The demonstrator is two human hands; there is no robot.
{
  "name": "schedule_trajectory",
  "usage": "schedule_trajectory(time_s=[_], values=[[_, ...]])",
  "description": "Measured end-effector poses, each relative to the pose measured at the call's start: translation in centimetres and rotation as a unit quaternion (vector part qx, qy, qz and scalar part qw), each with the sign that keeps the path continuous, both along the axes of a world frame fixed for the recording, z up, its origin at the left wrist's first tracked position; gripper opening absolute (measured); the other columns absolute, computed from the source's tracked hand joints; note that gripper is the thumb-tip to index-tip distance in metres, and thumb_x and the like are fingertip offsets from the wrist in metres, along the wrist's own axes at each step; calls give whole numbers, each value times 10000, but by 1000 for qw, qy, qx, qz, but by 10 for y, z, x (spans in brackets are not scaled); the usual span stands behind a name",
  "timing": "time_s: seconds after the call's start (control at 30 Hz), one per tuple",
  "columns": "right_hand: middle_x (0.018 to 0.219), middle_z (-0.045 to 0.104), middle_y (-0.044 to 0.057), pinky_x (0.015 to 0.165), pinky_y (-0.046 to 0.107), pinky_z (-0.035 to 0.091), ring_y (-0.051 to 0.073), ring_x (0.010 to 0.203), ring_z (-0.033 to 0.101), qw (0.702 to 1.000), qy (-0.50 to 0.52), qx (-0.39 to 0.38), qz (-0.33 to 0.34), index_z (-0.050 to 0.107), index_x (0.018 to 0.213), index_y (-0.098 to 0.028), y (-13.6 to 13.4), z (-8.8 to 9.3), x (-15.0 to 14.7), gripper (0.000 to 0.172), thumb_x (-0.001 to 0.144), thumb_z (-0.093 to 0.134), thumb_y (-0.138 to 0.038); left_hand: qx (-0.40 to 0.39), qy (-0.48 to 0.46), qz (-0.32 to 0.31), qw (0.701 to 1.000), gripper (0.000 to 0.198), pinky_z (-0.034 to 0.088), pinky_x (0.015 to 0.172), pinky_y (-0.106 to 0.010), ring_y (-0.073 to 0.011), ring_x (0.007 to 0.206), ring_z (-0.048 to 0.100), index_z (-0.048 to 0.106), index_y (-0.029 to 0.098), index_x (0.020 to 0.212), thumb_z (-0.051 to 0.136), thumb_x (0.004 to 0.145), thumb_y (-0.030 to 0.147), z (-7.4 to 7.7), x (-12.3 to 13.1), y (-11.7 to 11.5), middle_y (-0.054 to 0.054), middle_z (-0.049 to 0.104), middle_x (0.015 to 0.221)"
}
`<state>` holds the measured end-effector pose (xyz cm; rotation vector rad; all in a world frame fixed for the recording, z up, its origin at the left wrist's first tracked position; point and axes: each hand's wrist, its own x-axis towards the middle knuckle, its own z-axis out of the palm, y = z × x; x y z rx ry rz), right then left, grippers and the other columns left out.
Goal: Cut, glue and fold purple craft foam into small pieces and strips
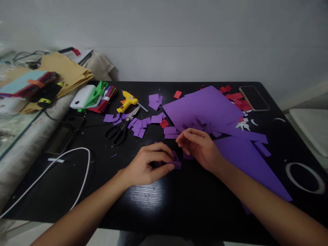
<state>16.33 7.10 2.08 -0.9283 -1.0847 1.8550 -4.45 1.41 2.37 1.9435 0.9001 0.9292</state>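
Observation:
My left hand (153,162) is closed around a small purple piece (176,163) of foam sheet or paper, whose end sticks out between thumb and fingers. Just right of it, my right hand (201,145) hovers with curled fingers and the thumb near the index finger; whatever lies between them cannot be made out. Another purple piece (188,156) shows below the right fingers. Beyond the hands, a large purple sheet (205,106) carries several small rolled or cut strips. A second purple sheet (246,164) lies partly under my right forearm.
Black-handled scissors (120,131) lie open beside a yellow glue gun (127,100) and scattered purple cut pieces (139,126). Red scraps (238,99) and a phone (253,98) are at the back right. A white cable (88,164) loops at left; a white ring (304,177) lies right.

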Motion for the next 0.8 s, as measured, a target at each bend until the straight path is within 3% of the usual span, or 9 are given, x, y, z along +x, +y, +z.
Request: schedule_trajectory(time_s=[0.17,0.27,0.37,0.47,0.63,0.8], values=[[732,655,37,590,283,500,175,717,629,996,11,-17,-84,661,684,-201,6,-4,3,174,815,650,-315,44,-26,77,996,38,583,741,-328,-196,885,681,741,176,869,706,864,189,-2,-3,0,-96,690,996],[700,634,28,714,334,555,211,793,681,993,36,-58,-97,621,667,-210,9,-5,4,177,811,634,-312,21,-67,108,992,39,576,707,-306,-183,852,679,751,176,865,713,863,185,-2,-4,1,-92,694,988],[690,612,21,682,326,571,206,751,685,988,60,-109,-89,607,673,-206,10,-4,5,170,795,649,-316,-94,-160,94,978,78,545,587,-259,-133,672,652,744,171,866,690,899,218,-6,-7,4,-67,698,868],[660,575,7,523,262,508,155,600,611,986,80,-130,-64,584,655,-196,9,-1,5,198,773,671,-329,-241,-269,41,932,152,508,488,-224,-121,554,629,715,154,896,650,941,283,-10,-9,7,-46,686,724],[626,540,-28,405,218,348,82,440,451,995,72,-73,-11,601,697,-178,3,1,2,213,797,687,-346,-357,-351,21,865,212,506,484,-195,-130,564,653,663,167,1041,719,895,310,-11,-7,9,-1,646,668],[595,474,-61,436,223,282,73,466,371,995,-40,72,61,710,890,-190,-6,0,-2,160,826,742,-334,-422,-390,1,818,271,487,515,-191,-89,532,579,637,177,1175,682,923,266,-7,-6,9,22,568,662]])
